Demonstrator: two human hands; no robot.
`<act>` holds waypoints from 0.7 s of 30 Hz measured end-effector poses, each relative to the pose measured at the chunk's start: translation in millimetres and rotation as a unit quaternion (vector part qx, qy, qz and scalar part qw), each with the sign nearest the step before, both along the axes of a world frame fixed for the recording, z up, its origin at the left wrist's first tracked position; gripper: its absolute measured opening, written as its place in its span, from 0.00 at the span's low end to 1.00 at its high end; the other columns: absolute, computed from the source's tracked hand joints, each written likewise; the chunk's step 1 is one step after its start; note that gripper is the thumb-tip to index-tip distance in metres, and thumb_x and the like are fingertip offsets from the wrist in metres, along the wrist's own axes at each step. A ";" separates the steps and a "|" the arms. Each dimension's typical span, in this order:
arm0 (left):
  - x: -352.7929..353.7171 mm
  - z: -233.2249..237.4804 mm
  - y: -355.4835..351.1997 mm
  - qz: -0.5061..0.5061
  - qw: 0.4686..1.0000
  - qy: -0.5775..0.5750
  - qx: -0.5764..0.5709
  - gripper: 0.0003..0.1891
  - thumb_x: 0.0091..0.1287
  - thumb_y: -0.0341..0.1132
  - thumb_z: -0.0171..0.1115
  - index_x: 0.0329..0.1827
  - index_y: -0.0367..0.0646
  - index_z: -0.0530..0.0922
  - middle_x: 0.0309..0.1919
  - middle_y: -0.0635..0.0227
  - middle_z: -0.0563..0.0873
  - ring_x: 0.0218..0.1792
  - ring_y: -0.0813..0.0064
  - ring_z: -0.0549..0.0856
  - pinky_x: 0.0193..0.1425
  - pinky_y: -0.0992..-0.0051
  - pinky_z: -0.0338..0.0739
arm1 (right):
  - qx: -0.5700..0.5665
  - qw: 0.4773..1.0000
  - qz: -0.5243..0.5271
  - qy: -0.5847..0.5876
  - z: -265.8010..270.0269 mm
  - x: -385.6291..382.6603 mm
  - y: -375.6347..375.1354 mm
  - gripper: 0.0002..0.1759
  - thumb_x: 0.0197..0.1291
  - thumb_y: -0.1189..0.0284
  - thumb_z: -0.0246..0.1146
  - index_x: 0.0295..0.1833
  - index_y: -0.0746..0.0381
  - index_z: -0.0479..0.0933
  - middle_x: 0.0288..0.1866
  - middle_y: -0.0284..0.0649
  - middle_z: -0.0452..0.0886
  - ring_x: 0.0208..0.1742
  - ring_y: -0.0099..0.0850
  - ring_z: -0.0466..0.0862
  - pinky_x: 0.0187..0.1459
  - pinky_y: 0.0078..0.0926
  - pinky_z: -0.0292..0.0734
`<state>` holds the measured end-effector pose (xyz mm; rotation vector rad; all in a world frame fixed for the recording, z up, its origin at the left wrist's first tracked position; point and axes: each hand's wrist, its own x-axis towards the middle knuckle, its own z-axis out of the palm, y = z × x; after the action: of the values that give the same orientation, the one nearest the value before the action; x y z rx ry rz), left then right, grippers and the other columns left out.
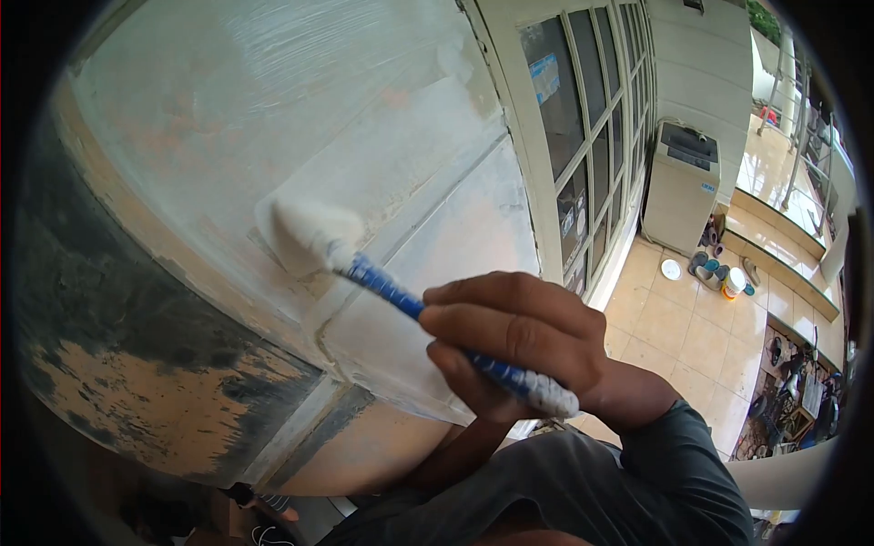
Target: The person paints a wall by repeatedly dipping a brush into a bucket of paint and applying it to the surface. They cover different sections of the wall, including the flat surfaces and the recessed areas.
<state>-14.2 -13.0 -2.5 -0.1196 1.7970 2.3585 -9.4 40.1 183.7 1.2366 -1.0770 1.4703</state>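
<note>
My right hand (523, 341) is closed around the blue handle of a paintbrush (387, 287), which has white paint smeared along its lower end. The brush's white head is blurred and lies over a panel (410, 146) streaked with white and pale grey. Patches of pinkish brown show through the coating, and a groove crosses the panel diagonally. Below my right hand part of my left forearm (455, 455) shows; the left hand is hidden behind the right, so its fingers cannot be made out.
A dark, scraped brown surface (155, 400) curves along the left. To the right are a window frame with glass panes (583, 118), a washing machine (683, 187), several shoes (708, 273), a white bucket (734, 282) and tiled steps (783, 227). Part of a person (273, 505) appears at the bottom left.
</note>
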 end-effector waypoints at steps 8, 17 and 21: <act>4.9 -5.4 -2.8 -0.029 0.999 -0.019 0.013 0.42 0.65 0.71 0.34 0.51 0.36 0.75 0.39 0.65 0.80 0.41 0.73 0.79 0.51 0.73 0.75 | -0.011 0.998 0.047 -0.040 -2.2 -43.3 4.5 0.06 0.56 0.76 0.66 0.38 0.65 0.80 0.30 0.45 0.83 0.29 0.28 0.85 0.25 0.20 0.78; -4.2 -18.9 -12.0 -0.063 0.987 -0.132 0.071 0.42 0.69 0.67 0.31 0.51 0.30 0.75 0.38 0.58 0.82 0.43 0.64 0.81 0.56 0.60 0.74 | -0.134 0.966 -0.122 -0.184 -8.0 -152.7 71.2 0.08 0.60 0.73 0.63 0.39 0.68 0.80 0.28 0.41 0.84 0.28 0.22 0.83 0.30 0.17 0.77; -3.5 -18.7 -11.2 -0.069 0.987 -0.119 0.080 0.41 0.69 0.66 0.31 0.49 0.31 0.76 0.38 0.57 0.82 0.42 0.64 0.81 0.56 0.61 0.75 | -0.100 0.967 -0.210 -0.106 -4.4 -147.0 68.9 0.04 0.57 0.78 0.64 0.38 0.66 0.80 0.31 0.41 0.84 0.30 0.25 0.84 0.31 0.19 0.77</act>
<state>-17.7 -24.2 -21.2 -0.2366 1.4548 2.2723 -156.5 109.0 179.4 0.6681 -1.2121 1.3576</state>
